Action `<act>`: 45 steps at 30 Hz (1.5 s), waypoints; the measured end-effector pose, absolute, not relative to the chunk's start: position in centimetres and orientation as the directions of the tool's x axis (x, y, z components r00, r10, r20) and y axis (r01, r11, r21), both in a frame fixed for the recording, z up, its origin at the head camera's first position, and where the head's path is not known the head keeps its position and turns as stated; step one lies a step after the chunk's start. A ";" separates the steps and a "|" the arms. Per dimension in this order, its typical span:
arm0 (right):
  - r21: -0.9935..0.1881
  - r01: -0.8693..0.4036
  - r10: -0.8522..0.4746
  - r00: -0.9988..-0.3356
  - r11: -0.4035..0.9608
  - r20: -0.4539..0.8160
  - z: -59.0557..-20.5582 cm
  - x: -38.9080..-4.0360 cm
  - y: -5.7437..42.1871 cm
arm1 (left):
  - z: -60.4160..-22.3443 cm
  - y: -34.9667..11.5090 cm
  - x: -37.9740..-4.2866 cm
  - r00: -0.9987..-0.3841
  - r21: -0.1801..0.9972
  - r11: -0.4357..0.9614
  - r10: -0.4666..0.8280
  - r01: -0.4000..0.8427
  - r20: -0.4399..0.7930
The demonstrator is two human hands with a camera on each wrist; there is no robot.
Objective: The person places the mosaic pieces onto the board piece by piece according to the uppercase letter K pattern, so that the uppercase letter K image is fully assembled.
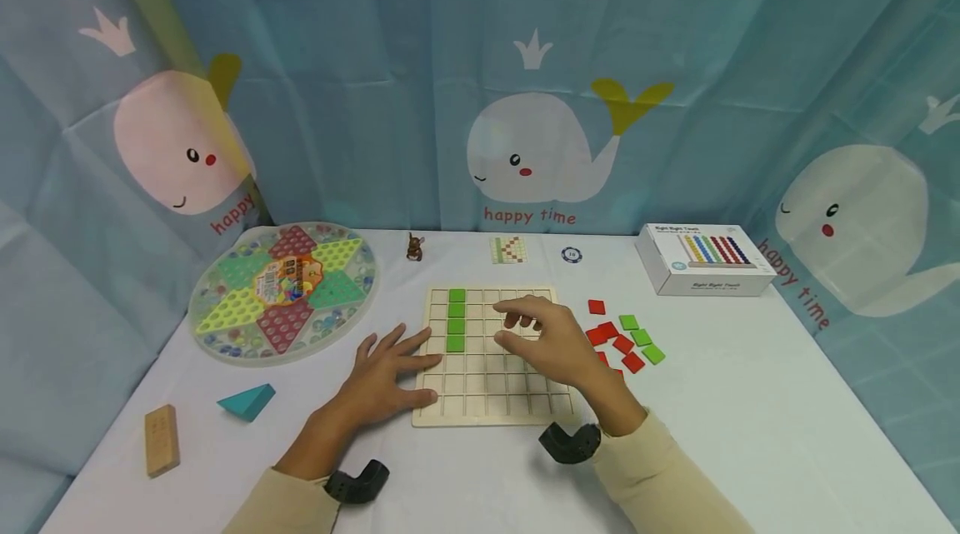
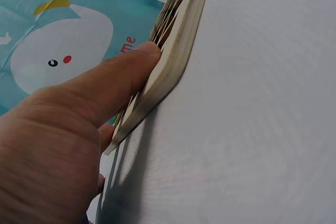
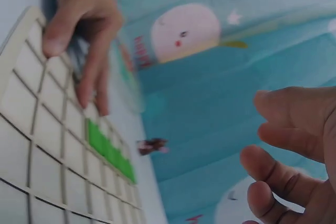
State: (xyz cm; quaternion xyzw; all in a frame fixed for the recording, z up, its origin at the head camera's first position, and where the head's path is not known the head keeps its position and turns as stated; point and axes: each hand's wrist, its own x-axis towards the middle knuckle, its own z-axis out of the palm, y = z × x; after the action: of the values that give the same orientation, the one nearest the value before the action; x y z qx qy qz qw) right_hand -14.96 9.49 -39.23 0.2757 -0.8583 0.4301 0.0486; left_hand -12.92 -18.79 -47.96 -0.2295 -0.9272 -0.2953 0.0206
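Observation:
A square wooden grid board (image 1: 480, 411) lies on the white table, with several green tiles (image 1: 456, 310) set in a column in its upper left part. My left hand (image 1: 378, 384) rests on the board's left edge with fingers spread; in the left wrist view the thumb (image 2: 113, 87) touches the rim. Over the board's right half hovers my right hand (image 1: 555, 342), its fingers loosely bent and nothing between them, as the right wrist view also shows. Beside the board on the right lie several loose red tiles (image 1: 596, 306) and three green tiles (image 1: 642, 337), some red ones partly hidden by my right hand.
Left of the board are a round Chinese checkers board (image 1: 366, 301), a teal wedge block (image 1: 251, 403) and a wooden block (image 1: 161, 440). Along the back stand a small brown figurine (image 1: 415, 247), a patterned card (image 1: 508, 250), a poker chip (image 1: 572, 255) and a white box (image 1: 705, 261).

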 end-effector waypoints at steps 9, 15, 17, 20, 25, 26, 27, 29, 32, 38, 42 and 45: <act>-0.655 -0.603 -0.413 -0.795 0.455 0.445 -36.5 -12.6 14.3 | -48.3 -18.7 -12.9 -0.894 0.541 0.719 0.412 0.437 0.176; -0.643 -0.576 -0.343 -0.817 0.504 0.463 -36.2 -11.3 17.6 | -48.4 -18.6 -12.9 -0.892 0.538 0.718 0.416 0.442 0.177; -0.641 -0.560 -0.321 -0.828 0.524 0.460 -36.3 -11.0 18.4 | -48.3 -18.6 -12.8 -0.896 0.537 0.725 0.413 0.432 0.164; -0.620 -0.538 -0.296 -0.839 0.570 0.456 -36.9 -10.7 19.6 | -48.2 -18.7 -12.8 -0.897 0.538 0.725 0.412 0.430 0.161; -0.609 -0.489 -0.260 -0.866 0.625 0.428 -38.2 -10.7 21.2 | -48.2 -18.7 -12.8 -0.896 0.544 0.718 0.411 0.433 0.171; -0.610 -0.479 -0.256 -0.871 0.631 0.419 -38.5 -10.7 21.5 | -48.2 -18.7 -12.8 -0.896 0.547 0.717 0.411 0.432 0.169; -0.611 -0.470 -0.253 -0.876 0.637 0.411 -38.8 -10.8 21.9 | -48.2 -18.7 -12.8 -0.896 0.547 0.717 0.412 0.432 0.166; -0.608 -0.454 -0.246 -0.884 0.651 0.397 -39.3 -11.1 22.6 | -48.3 -18.7 -12.8 -0.897 0.546 0.720 0.413 0.428 0.159; -0.606 -0.426 -0.224 -0.897 0.672 0.381 -40.2 -11.5 23.9 | -48.2 -18.7 -12.8 -0.897 0.547 0.721 0.414 0.426 0.154; -0.632 -0.324 -0.170 -0.941 0.704 0.292 -41.7 -12.5 26.4 | -48.1 -18.7 -12.8 -0.900 0.549 0.722 0.408 0.421 0.154; -0.651 -0.199 -0.114 -0.979 0.733 0.170 -42.6 -13.2 27.5 | -48.1 -18.8 -12.7 -0.900 0.543 0.725 0.404 0.423 0.162; -0.653 -0.104 -0.075 -0.995 0.750 0.071 -43.3 -13.6 28.1 | -48.0 -18.8 -12.7 -0.900 0.543 0.724 0.404 0.425 0.166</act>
State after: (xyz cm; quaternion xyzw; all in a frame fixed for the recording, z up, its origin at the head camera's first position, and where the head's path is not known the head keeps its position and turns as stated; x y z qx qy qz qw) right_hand -13.63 28.14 -43.33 0.0479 -0.9352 0.3502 0.0202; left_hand -12.71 -18.82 -48.04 -0.2232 -0.9284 -0.2966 0.0179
